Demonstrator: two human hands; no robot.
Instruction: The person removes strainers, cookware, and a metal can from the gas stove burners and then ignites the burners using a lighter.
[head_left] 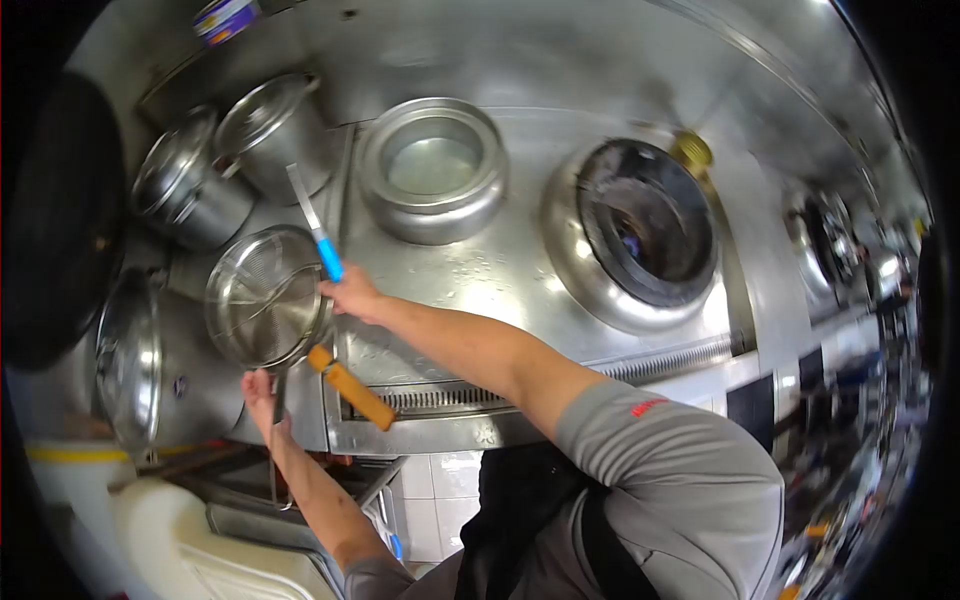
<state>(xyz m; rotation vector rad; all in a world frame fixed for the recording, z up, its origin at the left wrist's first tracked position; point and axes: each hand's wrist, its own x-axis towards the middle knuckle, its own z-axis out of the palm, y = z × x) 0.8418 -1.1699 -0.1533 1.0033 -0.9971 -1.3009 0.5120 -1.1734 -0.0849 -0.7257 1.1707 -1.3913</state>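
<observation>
A round metal mesh strainer (pixel 262 292) is at the left of the head view, with crossing wires across its bowl. My left hand (pixel 262 405) is at its near rim, closed around the base of its long metal handle; part of the grip is hidden. My right hand (pixel 352 292) is closed at the lower end of a blue-handled metal utensil (pixel 328 258), whose narrow metal end points up and away. The right fingertips are also at the strainer's right rim. A flat wooden handle (pixel 355 390) lies just right of the strainer.
Lidded metal pots (pixel 190 185) stand at the back left, and a large lidded pot (pixel 170 360) is at the near left. A round metal vessel (pixel 432 185) sits on the steel worktop (pixel 480 300). Right of it is a dark-rimmed wok burner (pixel 650 225). A slotted drain (pixel 450 398) runs along the front.
</observation>
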